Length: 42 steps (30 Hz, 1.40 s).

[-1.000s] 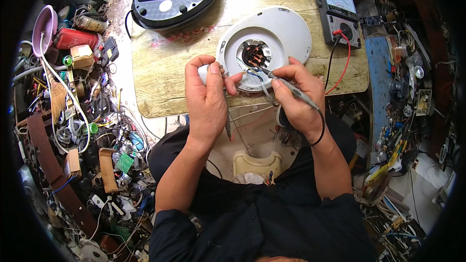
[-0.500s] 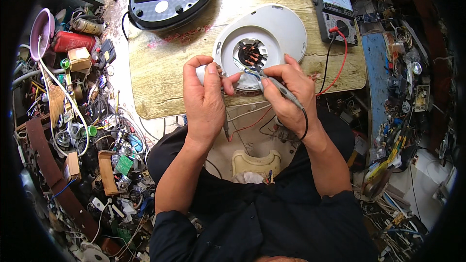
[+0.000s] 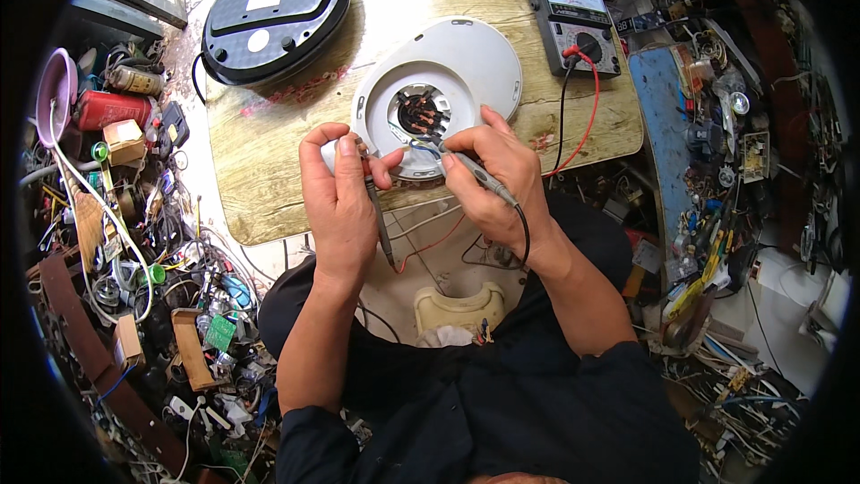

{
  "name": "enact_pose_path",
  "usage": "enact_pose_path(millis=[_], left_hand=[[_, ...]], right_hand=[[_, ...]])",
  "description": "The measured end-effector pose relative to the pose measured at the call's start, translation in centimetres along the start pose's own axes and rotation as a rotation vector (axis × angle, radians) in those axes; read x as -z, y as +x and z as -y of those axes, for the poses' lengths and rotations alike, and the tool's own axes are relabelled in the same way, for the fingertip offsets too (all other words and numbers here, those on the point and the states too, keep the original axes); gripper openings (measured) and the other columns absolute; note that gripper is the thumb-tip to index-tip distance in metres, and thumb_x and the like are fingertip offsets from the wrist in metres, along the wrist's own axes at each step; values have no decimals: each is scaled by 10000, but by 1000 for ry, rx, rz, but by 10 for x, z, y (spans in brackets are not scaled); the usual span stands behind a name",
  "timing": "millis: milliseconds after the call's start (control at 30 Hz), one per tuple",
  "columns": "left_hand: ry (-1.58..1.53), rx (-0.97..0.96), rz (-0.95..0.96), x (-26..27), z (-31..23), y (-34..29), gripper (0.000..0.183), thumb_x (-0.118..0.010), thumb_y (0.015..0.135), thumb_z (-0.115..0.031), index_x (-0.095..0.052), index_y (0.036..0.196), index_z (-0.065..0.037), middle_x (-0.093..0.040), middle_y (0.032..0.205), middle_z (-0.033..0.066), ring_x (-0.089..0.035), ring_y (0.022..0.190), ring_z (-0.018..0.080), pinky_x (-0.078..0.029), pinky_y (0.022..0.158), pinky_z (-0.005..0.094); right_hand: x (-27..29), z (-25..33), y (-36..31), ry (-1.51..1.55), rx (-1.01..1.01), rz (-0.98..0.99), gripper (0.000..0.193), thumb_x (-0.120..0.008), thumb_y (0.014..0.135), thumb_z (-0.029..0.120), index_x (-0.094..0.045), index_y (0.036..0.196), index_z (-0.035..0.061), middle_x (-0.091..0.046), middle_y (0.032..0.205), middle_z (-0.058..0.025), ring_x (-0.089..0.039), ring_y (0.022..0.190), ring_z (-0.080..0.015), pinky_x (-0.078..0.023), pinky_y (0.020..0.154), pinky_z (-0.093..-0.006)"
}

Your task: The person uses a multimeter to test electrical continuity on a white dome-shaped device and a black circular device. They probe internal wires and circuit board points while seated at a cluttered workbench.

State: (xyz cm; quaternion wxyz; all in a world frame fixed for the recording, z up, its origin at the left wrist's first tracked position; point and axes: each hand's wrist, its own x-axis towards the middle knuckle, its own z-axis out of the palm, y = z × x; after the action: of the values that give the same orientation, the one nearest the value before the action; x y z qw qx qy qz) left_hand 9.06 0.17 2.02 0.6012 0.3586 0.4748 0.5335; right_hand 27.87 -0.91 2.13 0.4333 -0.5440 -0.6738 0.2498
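A light grey, teardrop-shaped plastic base (image 3: 488,58) lies on the table, with a round opening exposing a black connector with copper contacts (image 3: 423,114) and thin coloured wires. My right hand (image 3: 506,184) is closed around a grey test probe (image 3: 484,176) with a black lead, its tip end beside those wires at the opening's near edge. My left hand (image 3: 345,202) pinches a white piece (image 3: 331,158), perhaps a plug, mostly hidden by the fingers. A second test probe (image 3: 380,224), trailing a red lead, is also in that hand and hangs down beside the palm.
An analog multimeter (image 3: 573,22) with red and black leads stands at the table's far right. A black appliance base (image 3: 278,13) rests at the far left. Heaps of electronic scrap (image 3: 215,332) flank both sides. Below the table is a cream plastic stool (image 3: 459,309).
The whole view has shifted, so the table and its things appear further left. The left hand's probe has swung out and shows more fully. Both hands keep their holds.
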Motion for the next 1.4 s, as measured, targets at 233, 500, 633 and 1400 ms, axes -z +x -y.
enact_pose_path(millis=[233, 500, 633, 1400], left_hand=[[2, 1, 1, -1, -1, 0, 208, -417, 1147, -168, -413, 1306, -34, -500, 950, 40, -541, 739, 91, -604, 990, 452], [19, -7, 0, 0, -2, 1, 207, -416, 1147, -162, -412, 1306, -29, -500, 966, 46, -556, 736, 97, -611, 978, 450], [20, -5, 4, -1, -3, 1, 199, -413, 1146, -152, -416, 1302, -28, -503, 965, 47, -546, 733, 99, -610, 978, 453], [34, -23, 18, 0, -1, 2, 188, -392, 1154, -166, -412, 1284, -32, -502, 901, 37, -557, 742, 88, -612, 976, 418]], right_hand=[[0, 1, 0, 3, -9, -6, 80, -699, 845, 53, -659, 909, 27, -660, 711, -145, -676, 718, -363, -460, 1114, -571], [0, 0, 0, -11, 23, -3, 83, -699, 847, 54, -657, 914, 29, -660, 710, -146, -674, 715, -366, -456, 1117, -575], [2, 2, 0, -21, 5, 21, 80, -696, 854, 59, -659, 917, 27, -664, 715, -146, -678, 721, -370, -451, 1118, -585], [1, 2, -2, -62, 33, 53, 113, -705, 847, 46, -656, 945, 16, -692, 778, -161, -692, 768, -390, -452, 1100, -607]])
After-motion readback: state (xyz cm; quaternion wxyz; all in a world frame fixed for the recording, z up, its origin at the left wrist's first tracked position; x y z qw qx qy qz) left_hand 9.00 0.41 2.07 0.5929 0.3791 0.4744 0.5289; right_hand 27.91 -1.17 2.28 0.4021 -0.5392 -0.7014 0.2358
